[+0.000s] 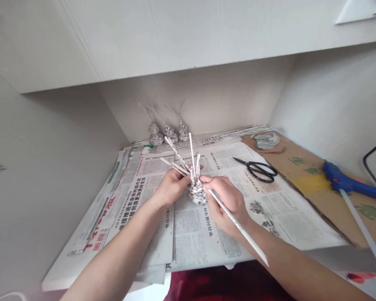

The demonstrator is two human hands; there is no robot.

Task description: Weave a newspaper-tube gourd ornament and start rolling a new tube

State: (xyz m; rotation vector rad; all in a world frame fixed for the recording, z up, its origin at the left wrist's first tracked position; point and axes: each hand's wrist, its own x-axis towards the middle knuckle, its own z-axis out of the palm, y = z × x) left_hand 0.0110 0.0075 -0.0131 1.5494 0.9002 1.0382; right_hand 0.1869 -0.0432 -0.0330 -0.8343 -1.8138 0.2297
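Between my two hands sits a small rounded piece woven from rolled newspaper [197,193], with several paper rods [191,154] sticking up and out of its top. My left hand [173,186] is closed on its left side, thumb near the base of the rods. Pressed against the right side is my right hand [227,202], its fingers pinching a long paper rod [238,225] where it meets the weave. That rod's free end slants down over my right forearm. Part of the woven piece is hidden behind the fingers.
Newspaper sheets [194,238] cover the table. Black scissors [258,169] lie right of my hands. A blue glue gun [351,182] rests on cardboard [301,179]. Three gourd-shaped woven pieces [171,133] stand at the back, beside a row of paper rods [225,136].
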